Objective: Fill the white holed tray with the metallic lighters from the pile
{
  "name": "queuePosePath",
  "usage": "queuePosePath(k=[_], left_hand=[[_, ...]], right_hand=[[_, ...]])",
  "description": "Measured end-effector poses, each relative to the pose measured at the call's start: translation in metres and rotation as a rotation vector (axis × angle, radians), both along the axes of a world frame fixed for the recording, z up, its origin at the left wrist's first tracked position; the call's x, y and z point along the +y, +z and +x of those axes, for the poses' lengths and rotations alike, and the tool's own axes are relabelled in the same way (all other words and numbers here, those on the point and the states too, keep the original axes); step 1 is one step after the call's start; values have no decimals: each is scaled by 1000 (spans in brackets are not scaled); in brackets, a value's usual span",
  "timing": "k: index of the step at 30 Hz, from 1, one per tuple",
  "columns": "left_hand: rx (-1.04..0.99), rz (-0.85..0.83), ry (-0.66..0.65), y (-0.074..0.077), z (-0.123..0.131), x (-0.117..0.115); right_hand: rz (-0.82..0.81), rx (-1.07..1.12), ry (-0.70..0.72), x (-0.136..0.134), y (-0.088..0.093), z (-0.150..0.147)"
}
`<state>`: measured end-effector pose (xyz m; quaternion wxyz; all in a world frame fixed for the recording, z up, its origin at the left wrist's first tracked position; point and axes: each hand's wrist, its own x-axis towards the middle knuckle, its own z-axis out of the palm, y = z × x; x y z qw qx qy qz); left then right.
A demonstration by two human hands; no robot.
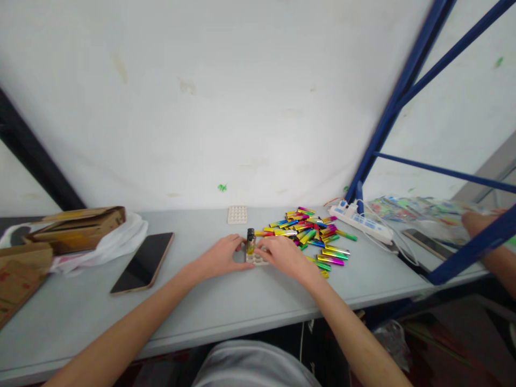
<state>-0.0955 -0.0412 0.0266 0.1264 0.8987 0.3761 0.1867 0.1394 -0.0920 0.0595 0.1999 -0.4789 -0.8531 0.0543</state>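
Observation:
A small white tray with rows of round holes lies on the table in front of me. Black-topped lighters, at least two with yellowish bodies, stand upright in its left part. My left hand grips the tray's left side, thumb at the near edge and fingers curled behind. From the right, my right hand reaches over the tray, its fingertips pinched at a lighter and hiding part of the holes. Beside that hand spreads a loose pile of shiny multicoloured lighters, lying in all directions.
Another white holed tray lies near the wall. To the left are a phone, a white plastic bag and cardboard boxes. A power strip and blue frame bound the right; beyond it shows another person's arm.

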Motion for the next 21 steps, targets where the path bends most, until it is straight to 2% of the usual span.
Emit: queuePosePath(k=[3,6,8,11,14,16,19,21], left_hand=[[5,-8,15,0,0,0],[21,-24,21,1,0,0],[33,-28,17,1,0,1],[46,-40,8,2,1,1],[34,-39,5,2,1,1],[28,-33,10,2,1,1],[31,-36,15,2,1,0],[25,-35,15,1,1,0]], right_hand=[[18,155,92,-9,20,37],[-70,187,61,-32,32,84],[-145,130,6,-54,26,112],[-158,43,-23,-82,-6,136],[-41,20,-69,-93,-41,139],[20,23,-95,-91,-53,134],[23,128,-98,-82,-50,123],[-60,283,-83,-74,-40,115]])
